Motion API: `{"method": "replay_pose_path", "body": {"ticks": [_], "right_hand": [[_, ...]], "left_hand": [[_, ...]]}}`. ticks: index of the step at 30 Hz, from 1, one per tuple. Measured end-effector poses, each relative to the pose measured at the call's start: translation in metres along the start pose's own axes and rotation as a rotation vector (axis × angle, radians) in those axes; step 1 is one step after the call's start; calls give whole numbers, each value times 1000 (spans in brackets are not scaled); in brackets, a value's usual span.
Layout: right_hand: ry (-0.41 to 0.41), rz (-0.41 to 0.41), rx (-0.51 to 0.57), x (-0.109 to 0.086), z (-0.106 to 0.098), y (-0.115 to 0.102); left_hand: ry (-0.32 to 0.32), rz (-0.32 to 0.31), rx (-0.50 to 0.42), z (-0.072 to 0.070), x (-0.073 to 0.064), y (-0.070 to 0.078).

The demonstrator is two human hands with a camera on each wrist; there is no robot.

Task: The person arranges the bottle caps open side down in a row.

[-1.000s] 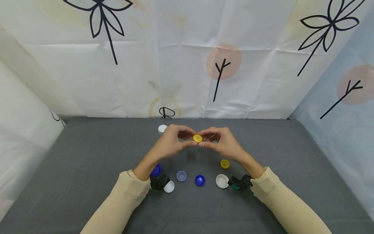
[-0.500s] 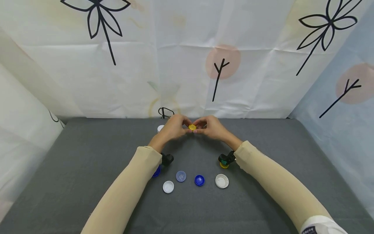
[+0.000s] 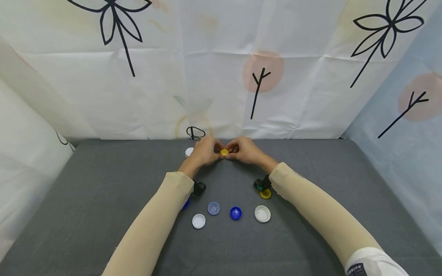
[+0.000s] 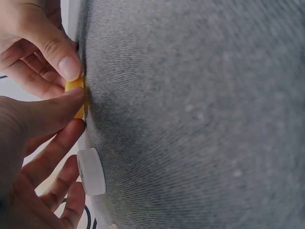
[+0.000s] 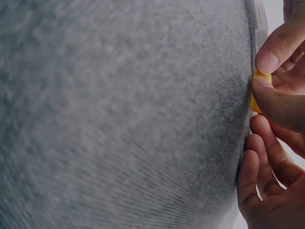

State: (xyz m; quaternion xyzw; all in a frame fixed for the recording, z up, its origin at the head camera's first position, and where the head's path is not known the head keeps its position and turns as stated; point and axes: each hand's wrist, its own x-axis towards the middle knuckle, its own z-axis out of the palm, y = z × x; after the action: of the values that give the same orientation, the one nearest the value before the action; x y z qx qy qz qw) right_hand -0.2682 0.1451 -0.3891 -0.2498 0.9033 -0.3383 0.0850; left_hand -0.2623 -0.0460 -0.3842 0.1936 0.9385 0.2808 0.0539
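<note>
A yellow bottle cap (image 3: 224, 152) is at the far side of the grey cloth, pinched from both sides. My left hand (image 3: 205, 150) holds its left edge between thumb and fingers; my right hand (image 3: 244, 150) does the same on the right. In the left wrist view the yellow cap (image 4: 80, 110) stays partly covered by the thumbs. It is at or very close to the cloth; I cannot tell whether it touches. A white cap (image 3: 188, 152) lies just left of my left hand, partly hidden by it.
Nearer on the grey table (image 3: 221, 249) lie a white cap (image 3: 198, 221), a pale blue cap (image 3: 213, 208), a blue cap (image 3: 236, 213), a larger white cap (image 3: 262, 214) and another yellow cap (image 3: 265, 194). My left sleeve partly hides another blue cap (image 3: 186, 204). A white curtain (image 3: 221, 96) stands behind.
Both hands have carried the yellow cap away from me, slightly left and down toward the cloth's far side. In the last half second they have shifted only a little. The other caps have stayed put.
</note>
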Motion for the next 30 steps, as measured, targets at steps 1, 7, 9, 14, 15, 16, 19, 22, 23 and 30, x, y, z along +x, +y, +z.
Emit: {"method": "replay_pose_path", "body": {"ticks": [1,7,9,14,15,16,19,22,23,30], "right_hand": [[3,-2,-3,0,1,0],[22,-5,-14,0,3,-1],[28,-4,-11,-3,1,-2],[69,-20,32,-21,-11,-5],[78,-22,43,-27,-15,-6],[85,-27,48,-32,-18,-6],[86,-33,59,-49,-25,-3],[70,-35,78,-67,-30,3],[62,-35,85,-72,-31,5],[11,-43,120,-119,-34,22]], "left_hand": [[0,-3,3,0,0,0],[3,-19,21,0,-3,0],[16,-22,35,0,-5,1],[83,26,79,0,-9,10],[92,43,80,1,-11,14],[100,64,76,1,-12,18],[93,111,-7,5,-18,32],[53,138,-142,11,-25,47],[30,142,-193,14,-28,52],[-138,136,-398,34,-47,78]]}}
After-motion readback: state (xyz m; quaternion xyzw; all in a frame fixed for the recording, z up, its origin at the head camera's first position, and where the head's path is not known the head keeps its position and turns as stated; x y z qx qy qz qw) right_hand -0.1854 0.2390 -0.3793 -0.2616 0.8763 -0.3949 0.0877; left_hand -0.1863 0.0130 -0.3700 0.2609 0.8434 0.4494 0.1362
